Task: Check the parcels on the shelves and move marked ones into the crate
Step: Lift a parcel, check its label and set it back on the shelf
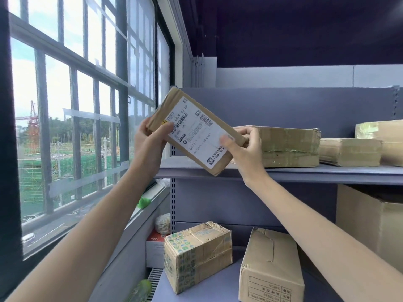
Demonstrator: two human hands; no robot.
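Head view shows a flat brown parcel [194,131] held up in front of the upper shelf [305,172], tilted so its white shipping label [197,132] faces the camera. The step in hand looks like the check itself: reading the label for a mark. To do it well, I would keep the label square to the eyes and in the window light, move the left thumb off the barcode area so nothing printed is covered, and turn the parcel over before deciding, since a mark could sit on a hidden face. A small yellow spot shows near the left thumb, but it is too small to read. No crate is in view, so where it goes next cannot be told.

The left hand [150,140] has its grip closed on the parcel's upper left end, thumb on the label face and fingers behind. The right hand [244,144] pinches the lower right edge, thumb on front, fingers curled behind. Both forearms reach up and forward from below, wrists bent in toward the parcel. Other taped parcels [287,147] rest on the upper shelf, more boxes [197,258] on the lower.
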